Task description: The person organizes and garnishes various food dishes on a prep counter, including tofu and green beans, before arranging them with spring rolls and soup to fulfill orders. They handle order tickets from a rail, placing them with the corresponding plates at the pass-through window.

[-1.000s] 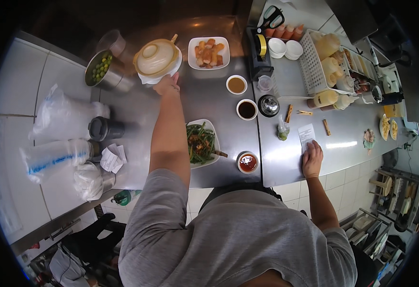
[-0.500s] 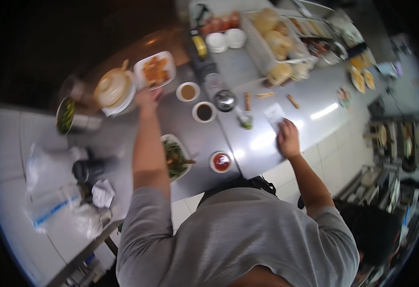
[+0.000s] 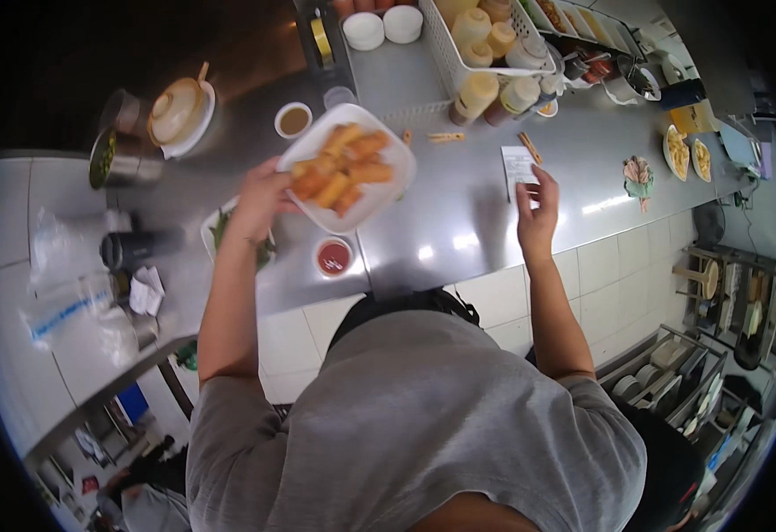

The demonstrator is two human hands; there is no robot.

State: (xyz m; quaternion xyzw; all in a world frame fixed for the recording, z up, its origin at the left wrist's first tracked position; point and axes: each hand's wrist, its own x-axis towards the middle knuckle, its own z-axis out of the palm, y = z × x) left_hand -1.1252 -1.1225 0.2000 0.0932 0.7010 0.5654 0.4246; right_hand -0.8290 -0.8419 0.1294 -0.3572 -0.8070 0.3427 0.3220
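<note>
My left hand [image 3: 264, 193] grips the left edge of a white square plate [image 3: 404, 177], raised above the steel counter. Golden-brown fried rolls [image 3: 345, 167] are heaped on it. My right hand [image 3: 539, 211] is at the lower end of a printed paper slip [image 3: 517, 167], its fingers apart; whether they touch the paper I cannot tell. One wooden clothespin [image 3: 530, 147] lies at the slip's upper right, another clothespin [image 3: 446, 136] to its left. Below the plate stands a small bowl of red sauce [image 3: 334, 257]. My left forearm partly covers a dish of greens [image 3: 219, 229].
A lidded clay pot [image 3: 177, 111] and a metal pot of greens [image 3: 104, 160] stand at the left. A white basket of squeeze bottles [image 3: 441, 53] and stacked white bowls [image 3: 363, 32] are at the back. A bowl of brown sauce [image 3: 294, 121] sits behind the plate. A crumpled cloth [image 3: 638, 180] lies farther right.
My left hand has lifted the plate of fried rolls from beside the clay pot and carried it right and nearer. My right hand's fingers have spread beside the slip. The view has shifted.
</note>
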